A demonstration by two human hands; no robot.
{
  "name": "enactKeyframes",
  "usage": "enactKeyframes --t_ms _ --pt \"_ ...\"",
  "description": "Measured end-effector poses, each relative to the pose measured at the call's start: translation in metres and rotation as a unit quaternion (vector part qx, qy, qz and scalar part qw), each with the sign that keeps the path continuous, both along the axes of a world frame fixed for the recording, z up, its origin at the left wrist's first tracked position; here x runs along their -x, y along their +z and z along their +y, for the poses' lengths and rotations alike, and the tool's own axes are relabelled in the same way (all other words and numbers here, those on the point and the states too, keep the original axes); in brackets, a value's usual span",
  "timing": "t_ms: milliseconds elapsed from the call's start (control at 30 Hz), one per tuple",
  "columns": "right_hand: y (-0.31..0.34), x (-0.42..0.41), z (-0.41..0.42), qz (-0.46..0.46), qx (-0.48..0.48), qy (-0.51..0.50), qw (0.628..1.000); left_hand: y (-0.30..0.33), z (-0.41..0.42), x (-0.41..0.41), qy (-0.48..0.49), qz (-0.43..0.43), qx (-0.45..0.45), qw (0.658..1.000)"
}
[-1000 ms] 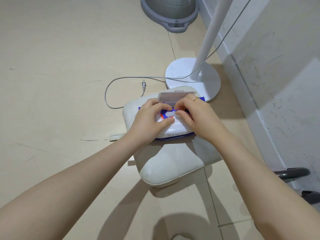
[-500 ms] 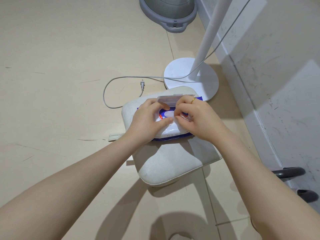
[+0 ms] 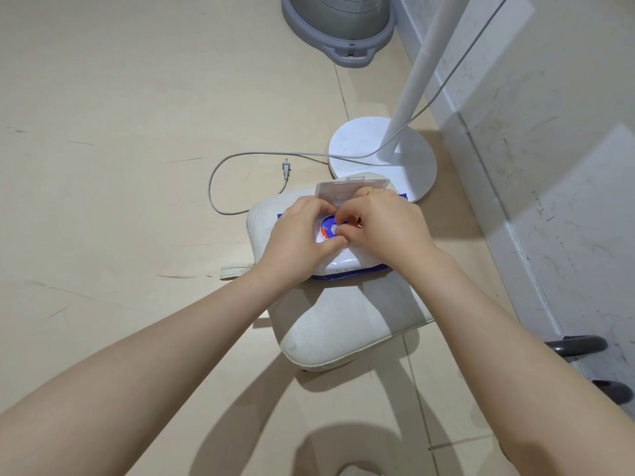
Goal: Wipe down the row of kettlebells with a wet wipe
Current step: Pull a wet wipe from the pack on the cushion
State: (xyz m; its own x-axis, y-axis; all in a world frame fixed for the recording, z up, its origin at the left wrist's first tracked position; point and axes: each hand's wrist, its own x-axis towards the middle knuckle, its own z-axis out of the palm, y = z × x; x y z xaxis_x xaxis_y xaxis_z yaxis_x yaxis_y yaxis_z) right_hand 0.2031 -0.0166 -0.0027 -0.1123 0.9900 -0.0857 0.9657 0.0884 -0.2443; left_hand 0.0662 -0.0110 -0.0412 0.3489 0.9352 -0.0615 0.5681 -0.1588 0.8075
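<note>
Wipe pack (image 3: 347, 266), lid (image 3: 350, 190) raised, is set on cushion (image 3: 343, 324); pressed by left hand (image 3: 295, 235); wipe pinched at opening by right hand (image 3: 385, 228).

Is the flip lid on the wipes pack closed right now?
No, the clear lid stands flipped up at the far edge of the wipes pack, and the right hand pinches at its opening.

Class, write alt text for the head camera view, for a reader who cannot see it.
Two bare hands, left hand and right hand, pinch at the opening of a wet-wipe pack with its lid flipped up. The pack lies on a white cushion on the floor, beside a fan base.
</note>
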Motion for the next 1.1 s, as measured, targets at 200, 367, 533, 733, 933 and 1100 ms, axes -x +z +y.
enactKeyframes --t_ms 200,367,533,733,933,1100 --pt "0.004 0.006 -0.005 -0.074 -0.027 0.031 0.996 0.0 -0.001 0.0 -0.004 -0.011 -0.003 1.0" --pt "0.0 0.005 -0.006 -0.032 -0.019 0.003 0.999 0.001 -0.001 0.0 0.001 -0.01 -0.006 1.0" --pt "-0.002 -0.005 -0.004 0.128 -0.001 -0.006 0.992 0.001 0.001 0.001 -0.004 -0.011 0.005 1.0" --pt "0.011 -0.033 -0.017 0.44 0.095 -0.011 0.893 -0.003 0.004 0.001 0.021 -0.01 0.003 1.0" --pt "0.006 -0.023 -0.019 0.545 0.0 -0.203 0.813 -0.002 -0.003 -0.001 0.007 -0.036 -0.028 0.999" --pt "0.028 -0.021 -0.019 0.583 -0.126 -0.269 0.756 0.004 -0.008 -0.002 0.02 0.018 -0.123 0.992"
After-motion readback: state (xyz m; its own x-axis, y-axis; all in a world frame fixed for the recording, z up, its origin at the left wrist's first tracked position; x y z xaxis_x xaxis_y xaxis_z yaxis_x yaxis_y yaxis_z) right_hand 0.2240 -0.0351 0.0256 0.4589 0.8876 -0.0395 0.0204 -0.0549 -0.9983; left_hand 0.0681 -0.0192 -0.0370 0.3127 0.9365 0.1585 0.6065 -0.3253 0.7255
